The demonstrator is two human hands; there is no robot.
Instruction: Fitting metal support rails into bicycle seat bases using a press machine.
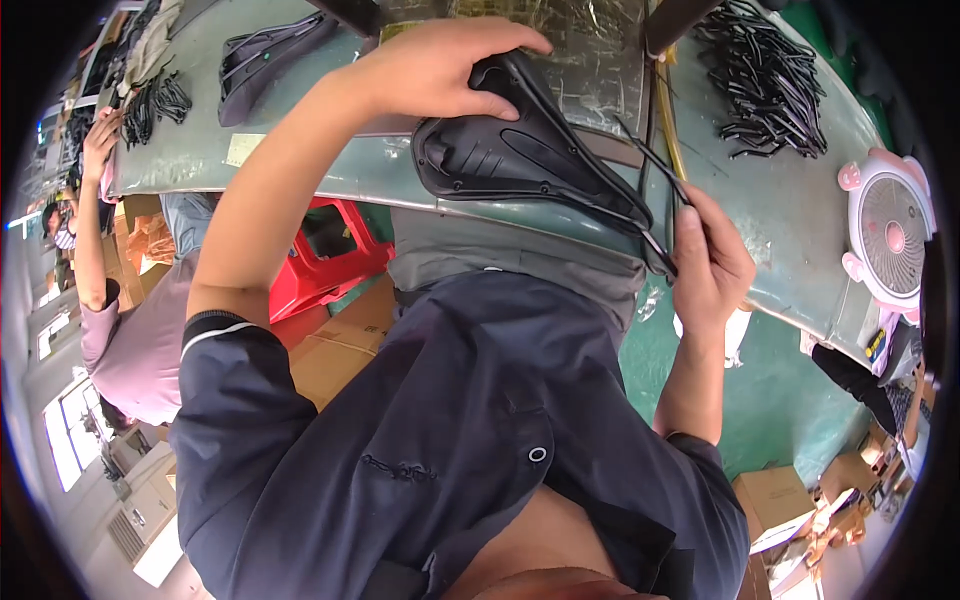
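Note:
A black bicycle saddle is tilted at the near edge of the bench, its ribbed underside facing me and its nose pointing down to the right. My left hand is closed on its upper side, with the thumb on the underside and the fingers over the far edge. My right hand pinches a thin black bent rod, apparently a saddle rail, beside the nose. One metal end shows at the nose tip; whether it is seated there I cannot tell.
Another black saddle lies at the far left. A heap of black bent rods is at the right, near a pink and white fan. Dark posts rise at the back. A person works at the left, by a red stool.

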